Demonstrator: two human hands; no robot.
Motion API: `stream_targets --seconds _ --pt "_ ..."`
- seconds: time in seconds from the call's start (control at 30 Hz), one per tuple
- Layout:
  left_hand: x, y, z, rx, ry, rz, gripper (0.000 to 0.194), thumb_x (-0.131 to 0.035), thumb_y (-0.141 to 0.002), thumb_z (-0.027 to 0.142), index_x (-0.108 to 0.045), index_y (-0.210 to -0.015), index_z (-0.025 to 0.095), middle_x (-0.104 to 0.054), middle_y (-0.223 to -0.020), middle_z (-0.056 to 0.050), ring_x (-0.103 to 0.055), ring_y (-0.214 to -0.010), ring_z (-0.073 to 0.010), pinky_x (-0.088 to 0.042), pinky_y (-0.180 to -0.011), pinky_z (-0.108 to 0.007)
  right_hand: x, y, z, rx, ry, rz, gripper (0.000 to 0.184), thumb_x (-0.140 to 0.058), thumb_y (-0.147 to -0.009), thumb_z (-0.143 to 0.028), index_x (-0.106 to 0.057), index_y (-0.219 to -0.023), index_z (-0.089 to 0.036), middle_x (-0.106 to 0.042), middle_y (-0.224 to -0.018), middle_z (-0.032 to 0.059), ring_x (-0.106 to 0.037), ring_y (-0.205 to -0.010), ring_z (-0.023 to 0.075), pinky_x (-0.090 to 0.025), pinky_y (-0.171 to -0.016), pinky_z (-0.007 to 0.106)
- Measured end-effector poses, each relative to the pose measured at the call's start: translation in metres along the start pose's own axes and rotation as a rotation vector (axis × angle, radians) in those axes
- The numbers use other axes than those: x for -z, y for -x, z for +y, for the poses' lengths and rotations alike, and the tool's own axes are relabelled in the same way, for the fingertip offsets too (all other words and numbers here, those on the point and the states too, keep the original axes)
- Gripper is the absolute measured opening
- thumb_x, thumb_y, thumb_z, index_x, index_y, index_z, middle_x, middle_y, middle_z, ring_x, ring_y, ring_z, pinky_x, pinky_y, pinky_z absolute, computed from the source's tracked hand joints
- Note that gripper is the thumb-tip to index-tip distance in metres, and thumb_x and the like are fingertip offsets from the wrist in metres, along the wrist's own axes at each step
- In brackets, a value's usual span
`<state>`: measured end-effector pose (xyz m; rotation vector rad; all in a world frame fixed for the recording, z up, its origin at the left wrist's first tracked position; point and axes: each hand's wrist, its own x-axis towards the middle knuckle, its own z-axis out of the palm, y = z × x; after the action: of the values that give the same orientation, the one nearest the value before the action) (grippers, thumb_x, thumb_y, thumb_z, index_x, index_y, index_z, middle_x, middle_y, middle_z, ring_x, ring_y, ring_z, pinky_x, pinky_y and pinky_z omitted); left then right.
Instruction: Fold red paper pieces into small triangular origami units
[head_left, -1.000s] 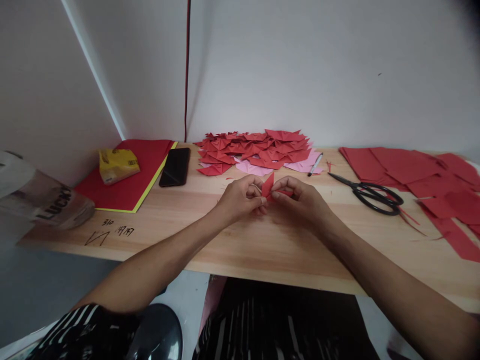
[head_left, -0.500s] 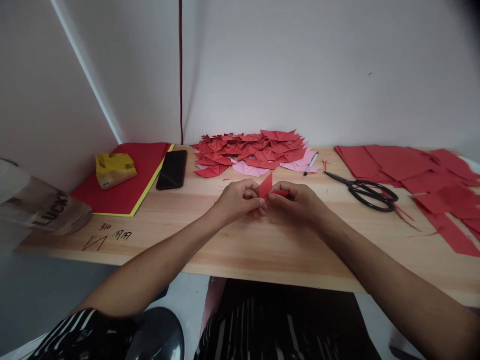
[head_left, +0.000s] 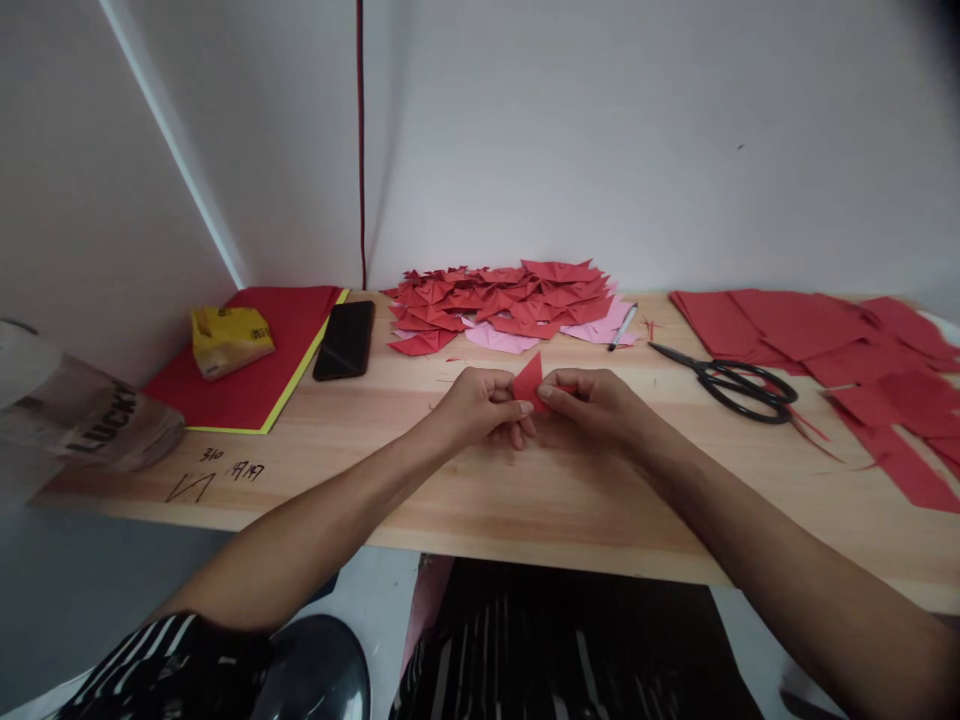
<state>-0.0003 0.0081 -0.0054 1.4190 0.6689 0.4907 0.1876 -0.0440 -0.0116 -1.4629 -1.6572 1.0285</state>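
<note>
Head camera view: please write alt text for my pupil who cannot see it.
A person's left hand and right hand hold a small pointed red paper above a wooden table. Beyond them lies a pile of folded red and pink papers, with black scissors to the right and a dark phone to the left.

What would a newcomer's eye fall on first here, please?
Probably the heap of folded red and pink papers by the wall. Before it, the left hand and right hand hold a folded red paper. Black-handled scissors lie to the right, beside flat red sheets.
</note>
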Motion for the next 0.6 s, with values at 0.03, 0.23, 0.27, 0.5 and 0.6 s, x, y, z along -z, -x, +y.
stream_targets --seconds 0.03,0.23,0.27,0.5,0.6 --pt "0.000 0.000 0.000 -0.009 0.016 -0.007 0.009 -0.064 -0.078 0.018 -0.060 -0.077 0.011 -0.072 -0.067 -0.007 -0.062 -0.045 -0.0100 -0.036 -0.039 -0.016 0.001 0.000 0.001 -0.014 -0.035 -0.007 0.035 -0.056 -0.084 -0.051 -0.060 -0.072 -0.018 -0.052 -0.062 -0.0014 -0.043 -0.056 0.0120 -0.031 -0.054 0.026" --pt "0.000 0.003 0.003 -0.058 0.105 -0.031 0.016 -0.068 -0.078 0.025 -0.062 -0.082 0.011 -0.072 -0.070 -0.006 -0.060 -0.045 -0.0078 -0.035 -0.042 -0.017 0.005 0.001 0.001 0.018 -0.210 -0.028 0.041 -0.067 -0.078 -0.057 -0.058 -0.092 -0.020 -0.059 -0.075 0.0001 -0.051 -0.062 0.0130 -0.036 -0.057 0.025" --pt "0.000 0.003 0.002 -0.062 0.114 -0.042 0.017 -0.068 -0.079 0.026 -0.062 -0.082 0.011 -0.072 -0.070 -0.006 -0.060 -0.045 -0.0077 -0.035 -0.043 -0.017 0.004 0.002 -0.001 0.039 -0.191 -0.036 0.040 -0.066 -0.079 -0.057 -0.058 -0.091 -0.020 -0.059 -0.075 0.0006 -0.052 -0.064 0.0137 -0.037 -0.057 0.025" --pt "-0.003 -0.001 -0.001 0.009 0.106 -0.031 0.012 -0.066 -0.077 0.021 -0.060 -0.079 0.011 -0.072 -0.066 -0.006 -0.059 -0.041 -0.0085 -0.031 -0.041 -0.017 -0.005 0.009 -0.014 0.110 0.125 -0.033 0.046 -0.046 -0.093 -0.053 -0.060 -0.067 -0.017 -0.057 -0.064 0.0020 -0.046 -0.060 0.0139 -0.034 -0.056 0.027" --pt "-0.005 0.000 0.001 0.008 0.094 -0.030 0.007 -0.062 -0.076 0.017 -0.059 -0.078 0.011 -0.071 -0.065 -0.005 -0.058 -0.040 -0.0080 -0.031 -0.041 -0.017 -0.005 0.010 -0.014 0.120 0.078 -0.015 0.043 -0.049 -0.092 -0.052 -0.060 -0.069 -0.017 -0.058 -0.066 0.0021 -0.048 -0.063 0.0146 -0.035 -0.058 0.027"
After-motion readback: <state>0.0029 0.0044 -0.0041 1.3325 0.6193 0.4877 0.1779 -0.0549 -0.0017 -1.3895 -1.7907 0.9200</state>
